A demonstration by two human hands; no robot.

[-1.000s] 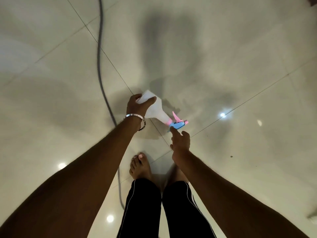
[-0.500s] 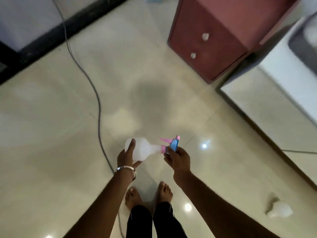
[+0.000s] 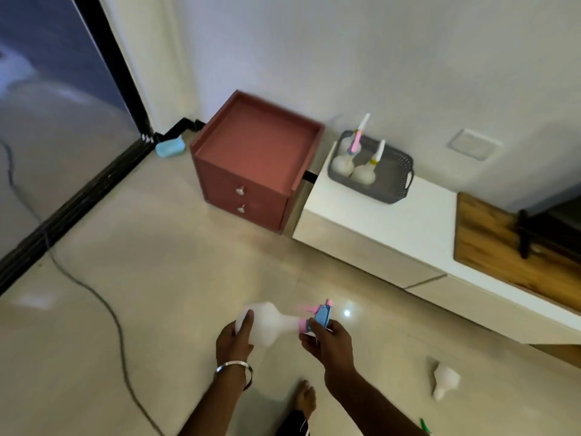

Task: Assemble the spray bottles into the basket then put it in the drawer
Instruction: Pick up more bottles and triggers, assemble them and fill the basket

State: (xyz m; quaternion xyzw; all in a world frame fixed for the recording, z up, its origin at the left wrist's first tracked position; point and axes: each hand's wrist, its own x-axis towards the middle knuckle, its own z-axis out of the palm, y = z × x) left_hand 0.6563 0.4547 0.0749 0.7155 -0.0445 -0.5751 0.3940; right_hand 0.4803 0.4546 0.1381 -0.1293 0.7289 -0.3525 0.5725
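Two hands held one white spray bottle (image 3: 270, 322) sideways over the tiled floor (image 3: 163, 278), low in the view at about 6 o'clock. The left hand (image 3: 234, 341) was wrapped around the bottle's rounded base, thumb lying over the top, a metal bangle (image 3: 234, 366) on that wrist. The right hand (image 3: 327, 341) was closed around the blue-and-pink trigger head (image 3: 320, 314) at the neck end, which pointed toward 3 o'clock. At about 1 o'clock from the hands, a grey basket (image 3: 396, 184) sat on a low white cabinet (image 3: 408, 225) against the wall, with two assembled spray bottles (image 3: 355, 165) in it, their nozzles leaning up toward the wall. Just beside the cabinet, at 12 o'clock, stood a red two-drawer unit (image 3: 251, 158) with both drawers closed. Another bare white bottle (image 3: 445, 380), without a head, lay on the floor at about 4 o'clock, well apart from the hands. A dark cable (image 3: 103, 303) trailed across the floor at 9 o'clock. One bare foot (image 3: 306, 398) showed near the bottom edge.
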